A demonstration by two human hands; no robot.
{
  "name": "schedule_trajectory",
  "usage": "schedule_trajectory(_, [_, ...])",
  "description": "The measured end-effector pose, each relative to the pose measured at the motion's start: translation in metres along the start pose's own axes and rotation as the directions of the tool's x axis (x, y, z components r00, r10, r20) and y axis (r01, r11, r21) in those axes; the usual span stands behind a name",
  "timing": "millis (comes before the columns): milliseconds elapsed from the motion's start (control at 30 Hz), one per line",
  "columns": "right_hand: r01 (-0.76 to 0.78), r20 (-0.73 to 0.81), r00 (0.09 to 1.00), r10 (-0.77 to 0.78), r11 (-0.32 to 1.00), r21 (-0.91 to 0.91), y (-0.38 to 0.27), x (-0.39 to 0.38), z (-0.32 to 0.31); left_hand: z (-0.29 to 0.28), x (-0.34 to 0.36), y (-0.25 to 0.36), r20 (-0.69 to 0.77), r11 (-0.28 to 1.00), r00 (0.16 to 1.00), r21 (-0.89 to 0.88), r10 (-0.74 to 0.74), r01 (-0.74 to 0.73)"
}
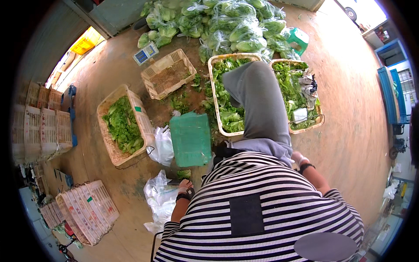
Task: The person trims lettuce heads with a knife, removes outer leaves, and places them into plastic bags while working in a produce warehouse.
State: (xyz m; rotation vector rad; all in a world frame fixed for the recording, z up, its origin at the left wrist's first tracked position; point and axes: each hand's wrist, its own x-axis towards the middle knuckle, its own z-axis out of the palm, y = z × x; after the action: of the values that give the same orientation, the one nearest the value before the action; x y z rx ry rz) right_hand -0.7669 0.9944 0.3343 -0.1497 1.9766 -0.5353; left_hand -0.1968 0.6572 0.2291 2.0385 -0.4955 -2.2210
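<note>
My left hand (186, 187), a dark band at its wrist, hangs low beside a pile of clear plastic bags (158, 201). Its fingers look curled; just past them are a small green lettuce piece (184, 174) and a dark narrow thing (173, 181), and whether either is held is unclear. Beside my bent knee is my right hand (299, 158), also banded at the wrist, its fingers partly hidden. Ahead stand a crate of lettuce leaves (213, 94), partly covered by my grey trouser leg, and another leafy crate (322, 111) with cloth on top.
A green upturned crate (190, 139) stands near a white bag (162, 146) and a leaf-filled crate (143, 111). Beyond are a tan crate (181, 59), a scale (145, 53) and heaped bagged lettuces (235, 26). Stacked crates (89, 212) line the left; loose leaves litter the floor.
</note>
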Motion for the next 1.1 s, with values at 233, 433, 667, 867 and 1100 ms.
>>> schedule_trajectory(233, [-0.452, -0.006, 0.889, 0.458, 0.880, 0.147, 0.100, -0.051, -0.015, 0.081, -0.015, 0.050, 0.017, 0.940, 0.998, 0.337, -0.063, 0.054])
schedule_trajectory(433, [-0.338, 0.035, 0.941, 0.336, 0.937, 0.091, 0.028, 0.002, -0.022, 0.127, 0.056, 0.056, 0.015, 0.766, 0.982, 0.623, 0.188, -0.157])
schedule_trajectory(667, [0.096, 0.162, 0.987, 0.003, 0.793, -0.601, -0.020, 0.167, 0.081, 0.218, 0.167, 0.042, 0.076, 0.638, 0.873, 0.652, 0.483, -0.410])
schedule_trajectory(867, [0.380, 0.240, 0.919, -0.313, 0.542, -0.749, -0.034, 0.278, 0.173, 0.269, 0.255, 0.017, -0.015, 0.750, 0.876, 0.524, 0.482, -0.404])
schedule_trajectory(1100, [0.379, 0.188, 0.855, -0.483, 0.336, -0.862, 0.028, 0.322, 0.190, 0.296, 0.277, -0.006, 0.053, 0.587, 0.844, 0.695, 0.534, -0.415])
